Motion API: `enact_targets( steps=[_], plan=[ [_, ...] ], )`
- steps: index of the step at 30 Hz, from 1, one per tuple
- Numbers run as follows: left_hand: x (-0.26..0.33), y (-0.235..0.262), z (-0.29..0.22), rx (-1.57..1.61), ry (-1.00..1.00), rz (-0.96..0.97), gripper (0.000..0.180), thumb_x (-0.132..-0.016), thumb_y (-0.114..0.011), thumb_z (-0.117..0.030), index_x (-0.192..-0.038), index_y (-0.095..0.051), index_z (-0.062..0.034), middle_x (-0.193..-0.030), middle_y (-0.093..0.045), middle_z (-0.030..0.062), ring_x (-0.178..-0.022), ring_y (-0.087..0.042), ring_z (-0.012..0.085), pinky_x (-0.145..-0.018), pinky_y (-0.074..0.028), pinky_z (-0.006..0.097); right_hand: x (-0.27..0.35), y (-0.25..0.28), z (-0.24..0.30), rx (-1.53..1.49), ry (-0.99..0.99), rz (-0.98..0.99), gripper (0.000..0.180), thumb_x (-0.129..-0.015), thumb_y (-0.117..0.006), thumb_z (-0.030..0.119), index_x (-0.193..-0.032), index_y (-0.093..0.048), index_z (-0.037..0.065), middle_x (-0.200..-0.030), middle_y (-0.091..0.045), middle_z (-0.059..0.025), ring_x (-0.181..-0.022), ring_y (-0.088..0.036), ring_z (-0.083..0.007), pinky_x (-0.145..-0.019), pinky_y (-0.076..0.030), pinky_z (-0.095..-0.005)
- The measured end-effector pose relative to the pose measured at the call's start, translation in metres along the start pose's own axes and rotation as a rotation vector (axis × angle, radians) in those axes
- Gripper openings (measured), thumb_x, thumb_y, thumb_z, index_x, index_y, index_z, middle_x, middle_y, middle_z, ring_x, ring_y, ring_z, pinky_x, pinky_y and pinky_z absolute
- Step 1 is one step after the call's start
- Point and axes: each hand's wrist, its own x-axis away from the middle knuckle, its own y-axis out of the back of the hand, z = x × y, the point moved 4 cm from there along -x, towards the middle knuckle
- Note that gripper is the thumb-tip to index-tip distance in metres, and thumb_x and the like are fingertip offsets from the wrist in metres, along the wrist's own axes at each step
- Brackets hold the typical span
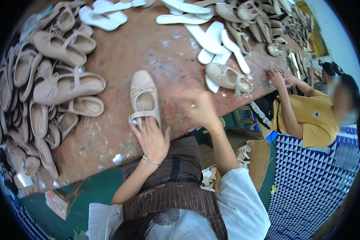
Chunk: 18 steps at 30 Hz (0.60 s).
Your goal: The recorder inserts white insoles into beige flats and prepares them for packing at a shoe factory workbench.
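Note:
A beige flat shoe with a bow and a strap lies on the worn reddish-brown table, toe pointing away from me. My left hand rests on its heel end and holds it by the heel and strap. My right hand hovers blurred just right of the shoe, fingers curled around a small pale object that is too blurred to name.
A big heap of beige shoes fills the table's left side. White insoles and more shoes lie at the far right. A person in a yellow shirt works at the table's right end. A small carton sits below the near edge.

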Motion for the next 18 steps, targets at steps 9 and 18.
enact_targets(
  steps=[9,18],
  plan=[
    [-0.042,0.001,0.000,-0.051,0.001,-0.057,0.090,-0.089,-0.060,-0.055,-0.154,-0.026,-0.0031,-0.156,-0.031,0.0219,-0.148,-0.017,0.0438,-0.108,-0.002,0.076,0.061,0.141,-0.100,0.580,-0.469,-0.535,0.020,-0.074,-0.063,-0.004,-0.089,-0.073,0.004,-0.088,-0.071,-0.0153,-0.090,-0.067,-0.0323,-0.099,-0.044,-0.0484],
    [-0.057,0.040,0.007,1.064,0.190,-0.256,0.052,-0.090,-0.073,-0.018,-0.130,-0.051,0.0057,-0.116,-0.062,0.0092,-0.101,-0.057,0.0153,-0.088,-0.047,0.029,0.015,-0.019,0.076,-0.312,0.028,-0.170,0.041,-0.078,-0.055,-0.012,-0.117,-0.065,-0.001,-0.088,-0.064,-0.0171,-0.080,-0.065,-0.0301,-0.073,-0.052,-0.0360]
  ],
)
